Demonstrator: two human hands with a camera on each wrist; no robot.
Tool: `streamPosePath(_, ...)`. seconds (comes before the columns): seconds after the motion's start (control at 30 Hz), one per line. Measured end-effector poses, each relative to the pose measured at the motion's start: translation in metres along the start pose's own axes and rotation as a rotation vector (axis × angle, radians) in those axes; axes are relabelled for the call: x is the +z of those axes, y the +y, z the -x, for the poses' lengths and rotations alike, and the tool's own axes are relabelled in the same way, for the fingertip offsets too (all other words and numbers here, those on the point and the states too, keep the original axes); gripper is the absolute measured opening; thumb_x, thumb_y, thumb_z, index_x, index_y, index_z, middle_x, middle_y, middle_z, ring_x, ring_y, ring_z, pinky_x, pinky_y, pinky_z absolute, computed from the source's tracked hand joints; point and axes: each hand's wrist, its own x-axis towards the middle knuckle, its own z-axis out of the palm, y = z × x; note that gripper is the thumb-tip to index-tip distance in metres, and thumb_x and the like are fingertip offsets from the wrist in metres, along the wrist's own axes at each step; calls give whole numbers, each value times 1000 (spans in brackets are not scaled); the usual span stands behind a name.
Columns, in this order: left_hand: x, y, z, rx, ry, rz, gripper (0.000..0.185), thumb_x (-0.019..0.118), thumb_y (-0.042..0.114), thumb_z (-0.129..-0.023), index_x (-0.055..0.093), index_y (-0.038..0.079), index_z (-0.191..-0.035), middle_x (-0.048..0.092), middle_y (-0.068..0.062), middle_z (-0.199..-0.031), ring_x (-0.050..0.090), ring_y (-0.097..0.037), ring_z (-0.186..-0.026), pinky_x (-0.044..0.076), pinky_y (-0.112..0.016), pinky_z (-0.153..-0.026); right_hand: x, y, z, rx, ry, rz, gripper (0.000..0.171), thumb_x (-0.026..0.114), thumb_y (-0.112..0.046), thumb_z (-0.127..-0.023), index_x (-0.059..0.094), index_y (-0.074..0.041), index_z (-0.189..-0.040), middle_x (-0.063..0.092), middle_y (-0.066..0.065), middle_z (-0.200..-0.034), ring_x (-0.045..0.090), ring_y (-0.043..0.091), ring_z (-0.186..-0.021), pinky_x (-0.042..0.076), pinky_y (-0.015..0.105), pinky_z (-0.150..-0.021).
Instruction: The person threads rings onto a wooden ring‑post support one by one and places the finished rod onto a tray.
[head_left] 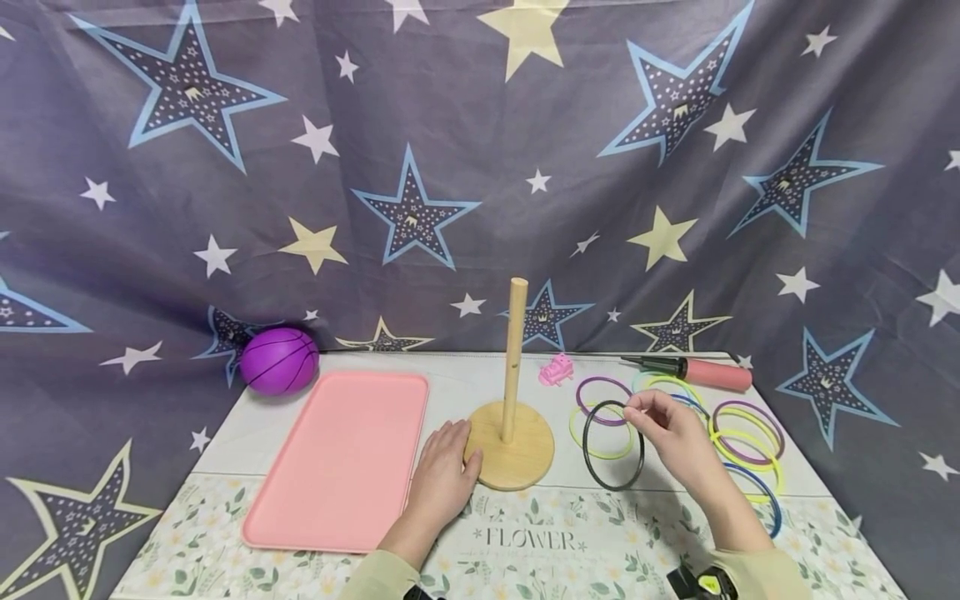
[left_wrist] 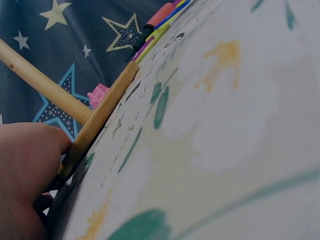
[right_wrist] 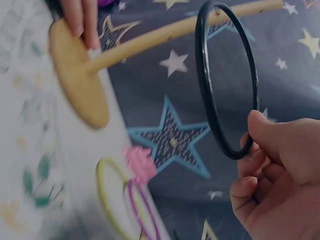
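A wooden peg stand with a round base and an upright dowel stands mid-table. My left hand lies flat on the table, its fingers resting on the base's left edge. To the right of the stand my right hand pinches a black ring by its top between thumb and fingers. It holds the ring upright just above the table. In the right wrist view the black ring hangs from the thumb, level with the dowel.
Several coloured rings lie flat on the table at the right, with a pink pump behind them. A small pink toy sits behind the stand. A pink tray lies at the left, a purple ball beyond it. The star cloth hangs behind.
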Motion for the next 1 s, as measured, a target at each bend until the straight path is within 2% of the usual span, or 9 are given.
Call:
streamPosePath(0.23,1,-1,-1,-4,2,1,59,66,28,-111,54,-5,-158,54,-25,-162,42,-44,-157,26,-58,-134,7,-33,-13,-39,58,-167,22,73,-19,-109,71,2,-116,61,0,-93,54,13,-79,48,25,-65)
streamPosePath(0.4,1,-1,-1,-1,5,3,59,66,28,-111,55,-5,-158,55,-25,-161,42,-44,-157,26,-58,-134,13,-57,-20,-70,92,-242,23,74,-17,-109,70,5,-113,60,0,-91,54,13,-80,49,23,-68)
streamPosePath(0.73,0,-1,0,3,-8,6,58,66,28,-111,55,-5,-158,55,-25,-161,42,-44,-157,26,-58,-134,26,-94,-33,-111,220,-384,18,74,-13,-108,68,4,-111,57,-3,-80,52,11,-73,48,22,-65)
streamPosePath(0.87,0,0,1,9,1,3,58,67,27,-110,55,-5,-157,56,-25,-160,43,-45,-156,27,-59,-133,32,-108,-38,-138,244,-460,10,74,-8,-107,69,0,-108,55,-1,-77,50,13,-70,44,22,-61)
streamPosePath(1.0,0,1,2,9,14,2,57,68,25,-109,57,-6,-156,56,-26,-159,44,-45,-155,28,-60,-132,38,-120,-43,-176,258,-518,13,73,-7,-107,68,5,-109,55,0,-76,50,15,-70,43,23,-61)
